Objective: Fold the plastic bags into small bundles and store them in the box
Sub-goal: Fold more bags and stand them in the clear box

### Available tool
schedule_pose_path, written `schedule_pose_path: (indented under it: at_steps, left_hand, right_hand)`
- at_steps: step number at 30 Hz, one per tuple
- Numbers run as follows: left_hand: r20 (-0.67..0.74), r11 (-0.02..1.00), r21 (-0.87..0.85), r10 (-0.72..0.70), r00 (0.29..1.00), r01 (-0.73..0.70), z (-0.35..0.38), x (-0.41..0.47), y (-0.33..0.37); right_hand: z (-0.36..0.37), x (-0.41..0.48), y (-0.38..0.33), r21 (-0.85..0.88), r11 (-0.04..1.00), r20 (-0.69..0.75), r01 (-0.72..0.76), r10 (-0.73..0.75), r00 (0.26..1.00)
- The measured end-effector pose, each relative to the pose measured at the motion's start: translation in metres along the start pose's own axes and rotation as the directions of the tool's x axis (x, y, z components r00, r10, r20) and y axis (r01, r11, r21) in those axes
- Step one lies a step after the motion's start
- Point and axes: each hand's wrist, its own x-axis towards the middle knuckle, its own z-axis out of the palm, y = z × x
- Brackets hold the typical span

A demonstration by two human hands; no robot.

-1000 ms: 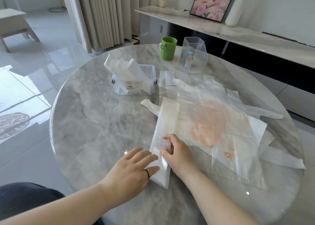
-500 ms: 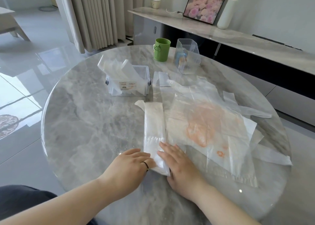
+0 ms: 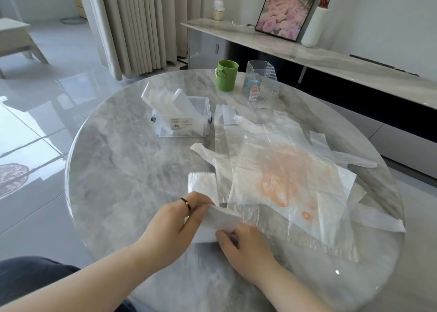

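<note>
A white plastic bag folded into a narrow strip (image 3: 203,185) lies near the front of the round marble table (image 3: 118,169). Its near end is lifted and doubled over. My left hand (image 3: 172,226) pinches that end from the left, and my right hand (image 3: 246,247) grips it from the right. To the right lies a spread pile of clear and white bags (image 3: 290,181), one with an orange print. A clear plastic box (image 3: 182,122) at the back holds several folded white bundles that stick out at its left.
A green cup (image 3: 227,78) and a ribbed clear holder (image 3: 261,88) stand at the table's far edge. A small folded clear bag (image 3: 225,115) lies beside the box. Behind the table runs a low marble sideboard (image 3: 331,61); curtains hang at the left.
Both hands went from pressing the strip flat to lifting its near end and folding it over. The strip looks shorter now. The camera view has shifted.
</note>
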Motion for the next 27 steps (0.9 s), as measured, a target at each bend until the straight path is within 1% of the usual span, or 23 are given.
schedule_pose_path:
  at_steps: [3,6,9,10,12,14,16,20,22,25,26,27]
  left_hand:
    - [-0.073,0.985,-0.119,-0.132,0.989,0.123,0.001,0.008,0.005]
    - [-0.126,0.938,-0.223,-0.298,0.946,0.266,0.003,0.019,-0.004]
    - [-0.137,0.879,-0.307,-0.419,0.898,0.364,0.0,0.028,-0.013]
    - [-0.136,0.873,-0.295,-0.441,0.887,0.389,0.0,0.03,-0.015]
    - [-0.123,0.878,-0.218,-0.457,0.881,0.426,0.0,0.032,-0.019]
    - [-0.077,0.876,-0.152,-0.472,0.878,0.458,0.002,0.032,-0.022]
    - [-0.053,0.865,-0.137,-0.493,0.869,0.482,0.004,0.032,-0.026]
    - [-0.063,0.852,-0.165,-0.511,0.857,0.496,0.003,0.035,-0.028]
    - [-0.053,0.855,-0.134,-0.511,0.858,0.501,0.003,0.036,-0.03]
    - [-0.013,0.876,-0.001,-0.483,0.876,0.483,0.0,0.037,-0.03]
    - [-0.004,0.882,0.086,-0.465,0.885,0.464,0.001,0.036,-0.03]
    - [0.011,0.873,0.227,-0.446,0.895,0.433,0.001,0.037,-0.031]
  right_hand:
    - [0.0,-0.001,-0.01,0.082,0.991,0.002,-0.103,0.103,0.995]
    - [0.002,0.008,-0.015,0.184,0.965,0.003,-0.187,0.19,0.982]
    - [0.005,0.024,-0.019,0.194,0.946,0.012,-0.259,0.262,0.965]
    - [0.005,0.03,-0.02,0.182,0.941,0.015,-0.286,0.288,0.958]
    - [0.006,0.041,-0.022,0.142,0.93,0.037,-0.339,0.337,0.941]
    - [0.004,0.049,-0.025,0.071,0.929,0.064,-0.364,0.36,0.931]
    - [0.002,0.055,-0.029,0.0,0.925,0.083,-0.381,0.379,0.922]
    - [0.001,0.068,-0.034,-0.087,0.918,0.114,-0.388,0.396,0.911]
    - [0.001,0.074,-0.037,-0.118,0.913,0.117,-0.391,0.404,0.907]
    - [0.003,0.083,-0.04,-0.166,0.904,0.118,-0.394,0.415,0.902]
    - [0.004,0.083,-0.042,-0.183,0.903,0.114,-0.39,0.413,0.904]
    - [0.005,0.085,-0.043,-0.202,0.899,0.105,-0.388,0.414,0.904]
